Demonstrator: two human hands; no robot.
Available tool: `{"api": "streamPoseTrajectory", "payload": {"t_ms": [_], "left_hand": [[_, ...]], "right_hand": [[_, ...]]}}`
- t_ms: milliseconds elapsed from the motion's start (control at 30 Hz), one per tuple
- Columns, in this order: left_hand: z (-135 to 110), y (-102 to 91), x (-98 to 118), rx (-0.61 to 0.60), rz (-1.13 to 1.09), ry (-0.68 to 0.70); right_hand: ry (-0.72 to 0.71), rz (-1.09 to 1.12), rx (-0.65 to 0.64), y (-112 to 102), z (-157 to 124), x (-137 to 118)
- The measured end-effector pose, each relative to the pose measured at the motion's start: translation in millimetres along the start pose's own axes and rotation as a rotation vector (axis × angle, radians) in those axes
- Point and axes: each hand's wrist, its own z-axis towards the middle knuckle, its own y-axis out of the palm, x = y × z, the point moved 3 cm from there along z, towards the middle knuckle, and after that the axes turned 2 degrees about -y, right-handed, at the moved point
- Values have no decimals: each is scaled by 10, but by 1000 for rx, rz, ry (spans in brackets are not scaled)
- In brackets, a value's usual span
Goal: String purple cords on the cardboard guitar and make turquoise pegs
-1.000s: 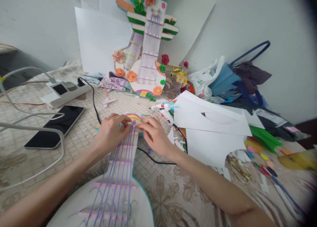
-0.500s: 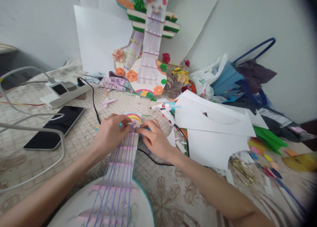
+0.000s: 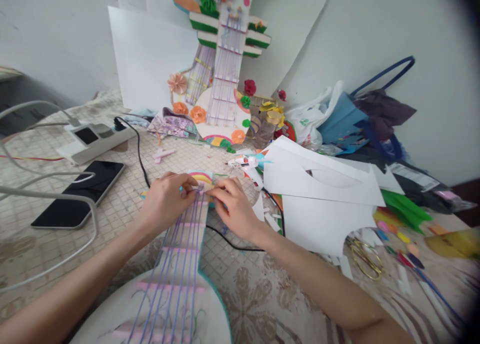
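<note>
A paper craft guitar (image 3: 176,279) lies on the table in front of me, white with pink frets and purple strings, its rainbow-painted head (image 3: 200,176) pointing away. My left hand (image 3: 165,200) rests on the left side of the neck's top, fingers curled onto the string ends. My right hand (image 3: 232,206) is on the right side of the neck's top, fingers pinched together at the string ends. What the fingertips pinch is too small to make out.
A finished decorated paper guitar (image 3: 221,84) leans on the wall behind. A black phone (image 3: 80,191), a white power strip (image 3: 92,140) and cables lie left. White paper sheets (image 3: 322,184), gold scissors (image 3: 362,259), a glue gun (image 3: 247,165), bags and coloured scraps crowd the right.
Both hands stay at the top of the neck with only small finger shifts; the right hand's fingers edged slightly nearer the strings. The view drifted a little.
</note>
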Motion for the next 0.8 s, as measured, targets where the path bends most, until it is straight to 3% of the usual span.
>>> {"api": "streamPoseTrajectory", "payload": {"t_ms": [400,533,800], "left_hand": [[4,5,-13,-12,-32,6],[8,9,-19,-15,-44,8],[6,16,-25,-12,-52,15]], "right_hand": [[47,-150,-91,46,262,55],[138,4,-37,-14,307,43],[245,530,6,-57,247,56]]}}
